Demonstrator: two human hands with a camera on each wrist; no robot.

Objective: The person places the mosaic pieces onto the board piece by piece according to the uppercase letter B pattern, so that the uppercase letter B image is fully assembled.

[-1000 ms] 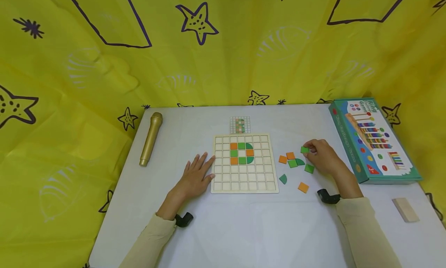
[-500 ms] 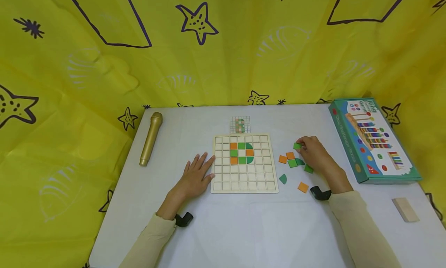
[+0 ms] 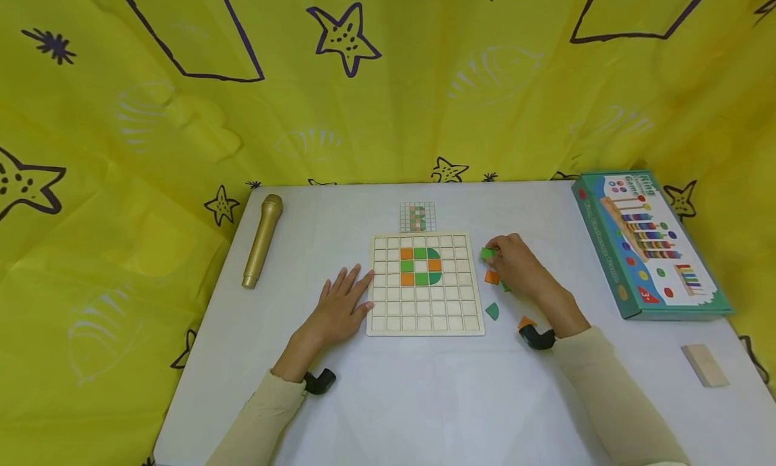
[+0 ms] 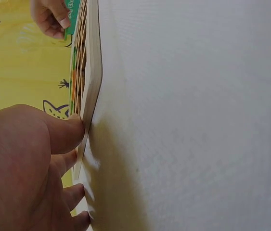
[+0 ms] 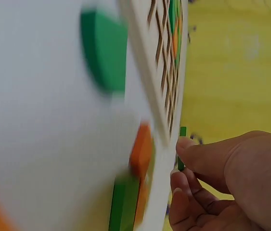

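My right hand [image 3: 515,265] pinches a light green square tile [image 3: 488,254] between thumb and fingertips, just right of the wooden grid board [image 3: 424,318]. In the right wrist view the same green tile [image 5: 183,144] shows edge-on beside the thumb. With fingers spread, my left hand [image 3: 339,311] rests at the board's left edge; its thumb [image 4: 68,132] touches the rim in the left wrist view. Orange, light green and dark green pieces, among them this orange tile [image 3: 407,279], form a ring in the board's upper middle cells.
Loose pieces lie right of the board, including an orange tile [image 3: 492,277] and a dark green quarter-round [image 3: 493,311]; the right hand hides some. A pattern card [image 3: 417,217] lies behind the board. Around are a gold microphone [image 3: 263,242], a boxed game [image 3: 655,244] and a wooden block [image 3: 705,365].
My right hand has carried the light green tile leftward over the loose pieces, close to the board's right edge. My left hand has stayed in place.
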